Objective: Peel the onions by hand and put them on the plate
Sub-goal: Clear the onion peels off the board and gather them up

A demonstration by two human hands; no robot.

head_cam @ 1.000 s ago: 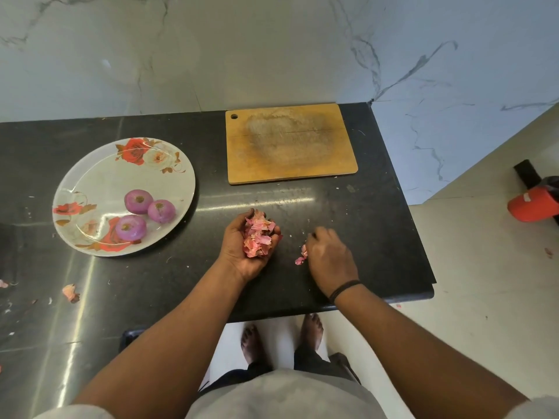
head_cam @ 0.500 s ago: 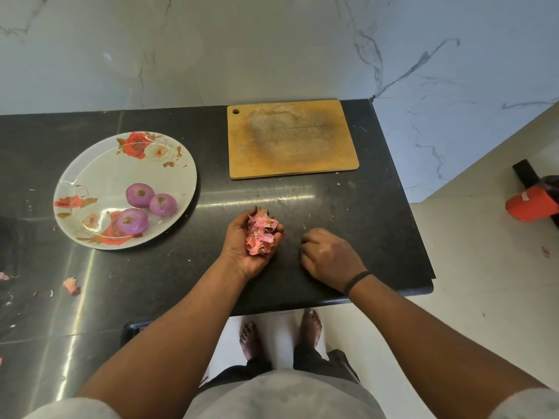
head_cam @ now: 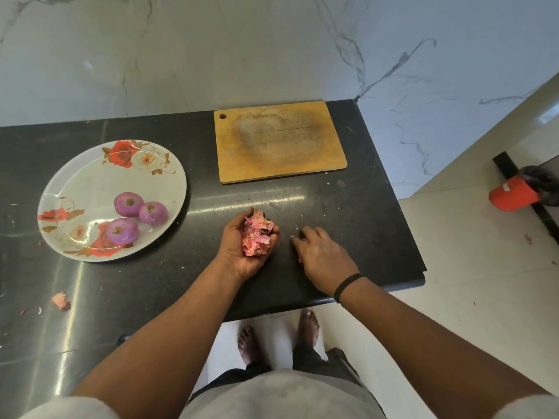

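**Three peeled onions plated, skins being gathered**

A black counter [head_cam: 348, 207] runs under a marbled wall, and the plate [head_cam: 75, 182] serves as the marker for everything else. On the plate lie three peeled onions [head_cam: 128, 204], purple and bare, two of them touching. Right of the plate and farther back sits a worn board [head_cam: 281, 140]. Just right of the plate's near rim, the left hand [head_cam: 239, 246] is cupped palm-up, fingers curled round a heap of pink skins [head_cam: 257, 237]. Farther right again, the right hand [head_cam: 320, 255] rests palm-down on the counter, fingertips bent to the surface; whether they pinch a scrap I cannot tell. A loose skin [head_cam: 59, 300] lies on the counter in front of the plate.

The heap looks light and piled high, so I judge a quick turn of the left hand could spill flakes back over the counter or onto the onions.

Against a second ago, the pink scrap beside the right hand is no longer visible, and that hand has slid a little away from the left.
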